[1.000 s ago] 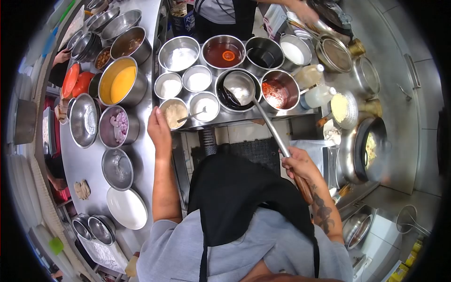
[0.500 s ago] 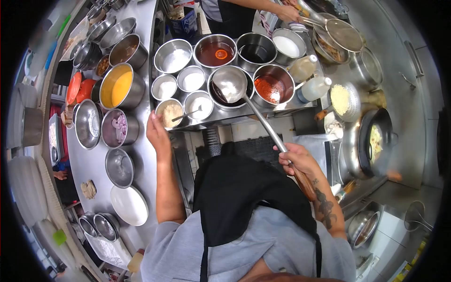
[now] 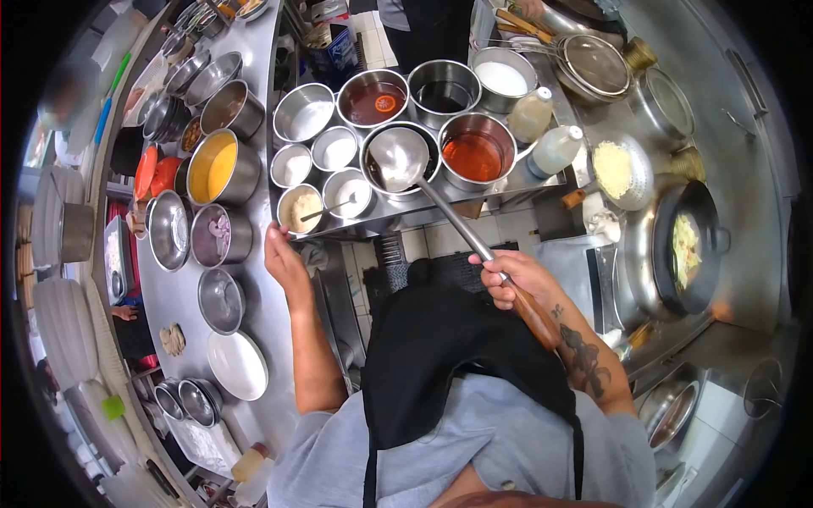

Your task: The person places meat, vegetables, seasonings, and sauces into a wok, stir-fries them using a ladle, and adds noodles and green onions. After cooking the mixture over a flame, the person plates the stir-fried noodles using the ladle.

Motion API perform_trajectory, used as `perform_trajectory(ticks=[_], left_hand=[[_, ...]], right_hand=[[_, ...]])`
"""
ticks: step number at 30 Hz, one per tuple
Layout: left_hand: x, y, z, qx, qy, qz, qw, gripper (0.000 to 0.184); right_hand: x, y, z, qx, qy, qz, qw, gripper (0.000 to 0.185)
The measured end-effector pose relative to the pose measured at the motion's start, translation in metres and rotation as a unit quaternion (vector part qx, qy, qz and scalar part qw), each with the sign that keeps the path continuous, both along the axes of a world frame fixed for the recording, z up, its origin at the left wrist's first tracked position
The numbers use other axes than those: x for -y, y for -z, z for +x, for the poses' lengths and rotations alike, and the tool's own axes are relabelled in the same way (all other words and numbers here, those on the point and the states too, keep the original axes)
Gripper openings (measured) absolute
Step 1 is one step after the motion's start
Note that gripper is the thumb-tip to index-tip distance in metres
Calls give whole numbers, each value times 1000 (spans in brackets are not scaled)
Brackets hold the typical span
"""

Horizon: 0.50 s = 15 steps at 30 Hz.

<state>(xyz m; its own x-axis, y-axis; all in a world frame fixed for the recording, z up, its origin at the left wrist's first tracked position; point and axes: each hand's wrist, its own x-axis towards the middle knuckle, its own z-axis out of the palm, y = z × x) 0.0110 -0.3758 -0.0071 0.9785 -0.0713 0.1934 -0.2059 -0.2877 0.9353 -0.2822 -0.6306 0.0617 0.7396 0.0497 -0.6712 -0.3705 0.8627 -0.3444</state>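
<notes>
"Grip?"

"Right hand clamped around a long steel ladle with wooden handle; bowl at the mouth of a round steel pot of dark liquid. Left hand beside a small steel pot of tan powder (cannot tell whether it grips)."

"Count?"

"One ladle, three small steel pots of white contents, two translucent plastic bottles."
</notes>
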Motion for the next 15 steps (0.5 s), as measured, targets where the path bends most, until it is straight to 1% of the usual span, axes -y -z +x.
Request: perform_trajectory(ticks=[4,10,15], left_hand=[[10,-3,-13,2,1,-2,1000,44],[14,-1,-11,-8,19,-25,999,46],[13,2,-7,-6,24,-24,999,47]], right_hand=[[4,0,-5,16,16,34,999,25],[-6,-2,12,-15,3,-33,999,17],[-17,-5,27,-30,-7,-55,998,12]])
